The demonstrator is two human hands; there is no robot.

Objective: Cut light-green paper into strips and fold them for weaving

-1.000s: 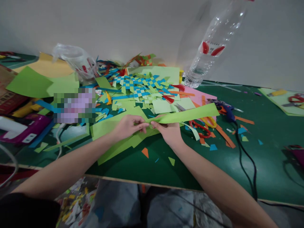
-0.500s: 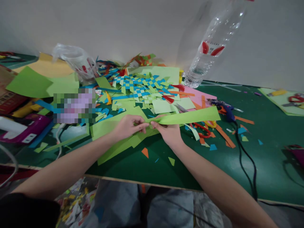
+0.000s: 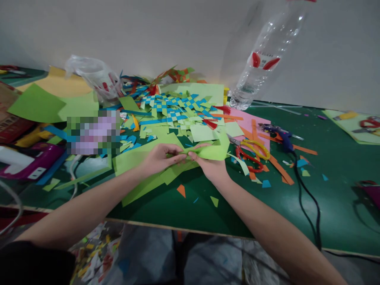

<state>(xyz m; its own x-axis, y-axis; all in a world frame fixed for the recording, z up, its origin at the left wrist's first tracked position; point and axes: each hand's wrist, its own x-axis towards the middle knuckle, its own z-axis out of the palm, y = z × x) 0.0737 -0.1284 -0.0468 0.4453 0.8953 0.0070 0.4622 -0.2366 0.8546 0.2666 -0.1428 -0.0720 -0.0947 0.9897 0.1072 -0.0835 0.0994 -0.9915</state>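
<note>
Between my two hands is a green paper strip [image 3: 212,151], narrow and folded or rolled at the fingers, with its free end curling up over my right hand. My left hand [image 3: 162,159] is closed, thumb and fingers pinching the strip's left end. Pinched close beside it, my right hand [image 3: 211,165] grips the strip too, partly covered by the paper. Under both hands lie green paper sheets [image 3: 142,186] on the table. Just right of my right hand are scissors with red and yellow handles [image 3: 249,158]; their blades are partly covered.
Behind my hands lies a heap of blue-and-green woven paper pieces [image 3: 178,107]. A plastic bottle [image 3: 261,67] leans at the wall. A glue gun [image 3: 283,138] with a black cable sits right. Left are a wrapped cup [image 3: 101,79], a purple tool [image 3: 44,162] and a blurred-out device [image 3: 95,132].
The free end of the green strip, stretched out flat to the right before, is now curled up and inward, uncovering more of the scissors. Both hands stay nearly in place.
</note>
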